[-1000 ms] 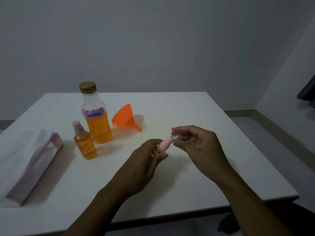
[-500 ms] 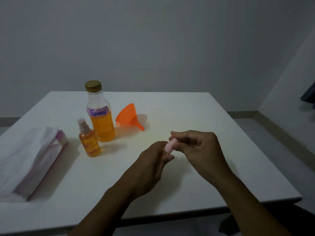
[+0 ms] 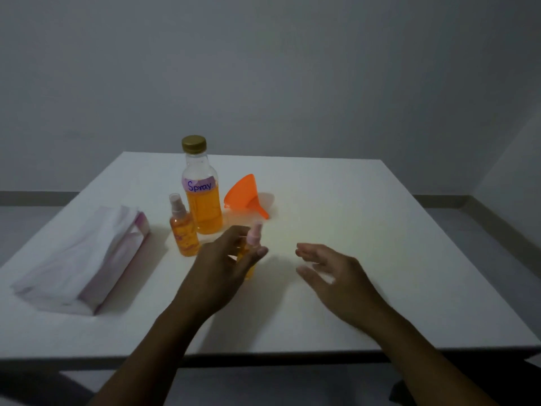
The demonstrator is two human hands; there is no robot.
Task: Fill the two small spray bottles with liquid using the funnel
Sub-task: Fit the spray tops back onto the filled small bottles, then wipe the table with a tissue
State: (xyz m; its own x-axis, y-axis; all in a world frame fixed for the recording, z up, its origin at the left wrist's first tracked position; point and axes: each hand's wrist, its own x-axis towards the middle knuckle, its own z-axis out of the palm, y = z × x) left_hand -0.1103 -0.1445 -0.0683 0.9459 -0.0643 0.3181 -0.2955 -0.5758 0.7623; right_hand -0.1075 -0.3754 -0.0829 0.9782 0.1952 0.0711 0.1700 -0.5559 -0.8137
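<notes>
My left hand (image 3: 222, 265) holds a small spray bottle (image 3: 252, 244) upright on the white table (image 3: 351, 273); its pink spray head sticks up above my fingers and orange liquid shows below. To its right my right hand (image 3: 330, 273) hovers open, holding nothing. A second small spray bottle (image 3: 183, 230) with orange liquid and a clear cap stands further left. Behind it stands a large bottle (image 3: 202, 194) labelled "Spray", gold cap on, about half full of orange liquid. An orange funnel (image 3: 244, 197) lies on its side to the right of the large bottle.
A white and pink tissue pack (image 3: 85, 259) lies on the table's left part. The table's front edge runs just under my forearms. A grey wall stands behind the table, and floor shows at the right.
My right hand has let go of the pink spray head and moved away to the right, open. My left hand has set the small bottle upright, nearer the other bottles.
</notes>
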